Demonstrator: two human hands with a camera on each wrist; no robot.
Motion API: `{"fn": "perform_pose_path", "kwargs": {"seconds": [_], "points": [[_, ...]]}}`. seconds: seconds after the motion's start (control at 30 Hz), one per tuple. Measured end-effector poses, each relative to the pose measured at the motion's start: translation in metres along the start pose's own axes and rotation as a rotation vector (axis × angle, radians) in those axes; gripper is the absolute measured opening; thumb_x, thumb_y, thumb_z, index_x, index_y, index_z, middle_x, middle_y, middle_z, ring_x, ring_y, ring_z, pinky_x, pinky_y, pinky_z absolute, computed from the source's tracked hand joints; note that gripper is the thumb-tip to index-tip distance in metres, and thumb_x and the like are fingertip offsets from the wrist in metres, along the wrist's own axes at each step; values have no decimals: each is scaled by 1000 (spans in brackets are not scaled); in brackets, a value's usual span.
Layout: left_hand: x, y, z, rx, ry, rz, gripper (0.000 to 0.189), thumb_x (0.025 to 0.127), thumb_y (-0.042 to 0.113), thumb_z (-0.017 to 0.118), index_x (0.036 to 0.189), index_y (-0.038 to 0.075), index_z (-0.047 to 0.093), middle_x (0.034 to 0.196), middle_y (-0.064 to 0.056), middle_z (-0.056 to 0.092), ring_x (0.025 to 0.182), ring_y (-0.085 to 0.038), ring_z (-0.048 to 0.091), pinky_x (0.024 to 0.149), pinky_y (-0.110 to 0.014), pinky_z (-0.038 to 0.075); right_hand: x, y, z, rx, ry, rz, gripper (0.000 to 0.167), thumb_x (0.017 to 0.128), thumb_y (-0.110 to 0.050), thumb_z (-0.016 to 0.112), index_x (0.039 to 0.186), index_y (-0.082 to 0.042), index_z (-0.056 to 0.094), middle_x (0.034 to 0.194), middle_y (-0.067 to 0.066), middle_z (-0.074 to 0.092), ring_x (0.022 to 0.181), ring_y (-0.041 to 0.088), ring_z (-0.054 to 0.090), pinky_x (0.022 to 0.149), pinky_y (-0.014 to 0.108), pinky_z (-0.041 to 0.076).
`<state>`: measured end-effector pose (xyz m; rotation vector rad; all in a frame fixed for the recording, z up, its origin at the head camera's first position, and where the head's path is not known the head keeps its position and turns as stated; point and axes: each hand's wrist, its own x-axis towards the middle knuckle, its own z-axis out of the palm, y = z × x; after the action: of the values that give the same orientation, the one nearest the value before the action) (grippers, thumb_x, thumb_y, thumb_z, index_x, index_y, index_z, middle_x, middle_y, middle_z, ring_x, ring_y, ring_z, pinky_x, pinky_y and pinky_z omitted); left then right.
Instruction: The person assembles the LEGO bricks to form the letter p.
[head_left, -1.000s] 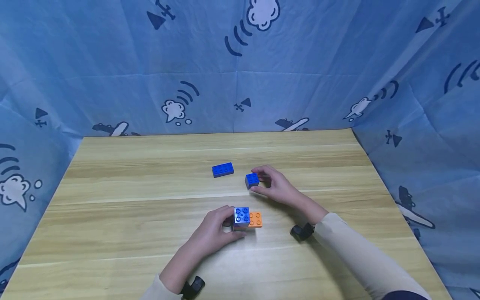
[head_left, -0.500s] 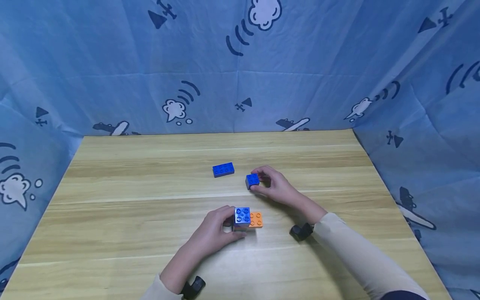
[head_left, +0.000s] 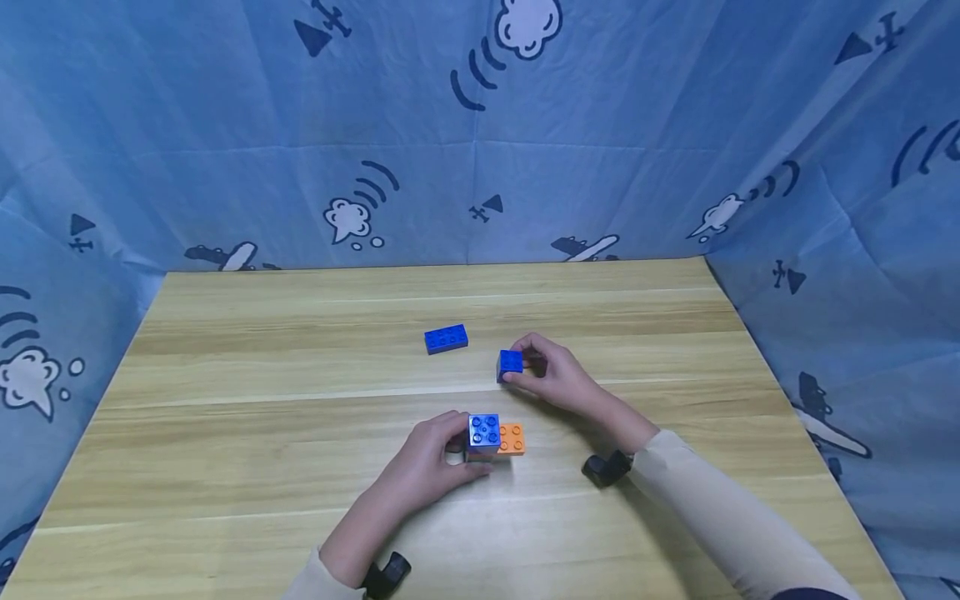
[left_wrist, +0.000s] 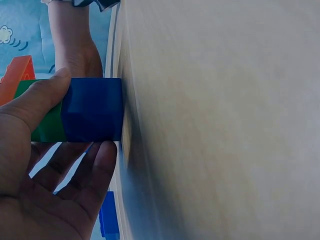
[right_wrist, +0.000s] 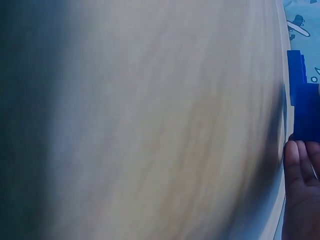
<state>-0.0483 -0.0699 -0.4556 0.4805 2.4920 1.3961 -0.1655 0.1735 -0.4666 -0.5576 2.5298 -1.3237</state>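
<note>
My left hand (head_left: pixel 431 458) holds a stack of toy building bricks between thumb and fingers. A square blue brick (head_left: pixel 483 432) tops it in the head view, and an orange brick (head_left: pixel 512 438) juts out to the right, lower down. The left wrist view shows the stack's lower part, a green brick (left_wrist: pixel 50 125) above a blue brick (left_wrist: pixel 93 109) close against the table. Farther back, my right hand (head_left: pixel 555 375) pinches another square blue brick (head_left: pixel 510 364) from its right side. That brick (right_wrist: pixel 307 112) hides part of the longer brick behind it in the right wrist view.
A longer blue brick (head_left: pixel 446 339) lies on the wooden table (head_left: pixel 262 375), behind and left of my right hand. Blue patterned cloth (head_left: pixel 420 125) hangs along the table's back and both sides. Black wrist cameras (head_left: pixel 606 468) sit on both wrists.
My right hand has shifted slightly right and toward me with the square blue brick, which has turned a little. The left hand and its stack have stayed put.
</note>
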Motion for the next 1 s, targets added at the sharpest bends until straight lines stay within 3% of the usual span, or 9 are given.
{"fn": "perform_pose_path", "kwargs": {"seconds": [0.73,1.0], "points": [[0,-1,0,-5,9,13,35,84,24,89,115,20,72,106,10,72,98,-5,65,93,-30,57,-25,-9,-7,33,42,-20,32,93,-16,81,118,-6,63,117,12,72,108,25,68,104,45,59],[0,0,0,-23,9,14,35,84,23,89,115,19,73,105,9,72,98,-6,67,92,-29,58,-37,-23,-9,31,50,-46,33,90,-15,83,116,-7,64,113,9,73,104,23,68,104,51,58]]}}
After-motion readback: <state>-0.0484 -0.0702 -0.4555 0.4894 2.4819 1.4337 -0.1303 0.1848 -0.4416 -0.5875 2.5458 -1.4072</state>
